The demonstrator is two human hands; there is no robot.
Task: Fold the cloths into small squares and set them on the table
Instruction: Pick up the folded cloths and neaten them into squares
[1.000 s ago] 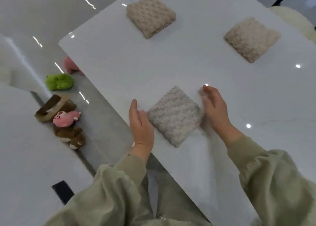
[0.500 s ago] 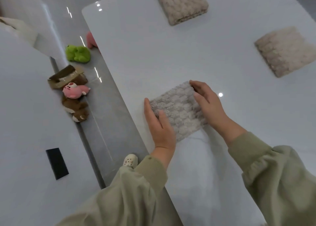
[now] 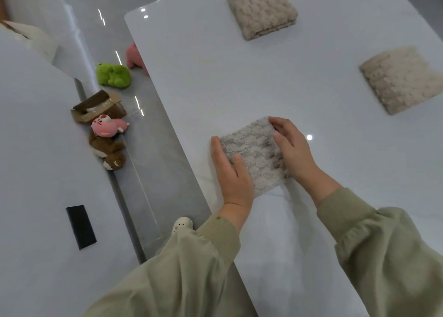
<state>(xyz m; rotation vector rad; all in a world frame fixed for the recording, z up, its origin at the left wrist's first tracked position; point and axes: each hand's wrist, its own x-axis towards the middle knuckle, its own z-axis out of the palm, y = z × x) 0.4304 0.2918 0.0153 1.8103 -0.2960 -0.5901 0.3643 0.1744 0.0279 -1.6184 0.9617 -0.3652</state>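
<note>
A grey bubble-textured cloth (image 3: 255, 150), folded into a small square, lies near the left edge of the white table (image 3: 239, 76). My left hand (image 3: 231, 172) presses flat on its left side with the thumb on top. My right hand (image 3: 293, 148) holds its right side, fingers curled over the far corner. Two more folded squares rest on the table: a beige cloth (image 3: 262, 8) at the far middle and a cream cloth (image 3: 404, 78) at the right.
On the floor left of the table lie a green plush (image 3: 113, 74), a pink plush (image 3: 109, 126), a brown plush (image 3: 109, 152) and a cardboard box (image 3: 96, 106). Another white surface with a black rectangle (image 3: 81, 226) is at the left.
My hands moved from beside the grey cloth onto it, left thumb on top, right fingers curling over its far corner. The view shifted, so the table appears further right.
</note>
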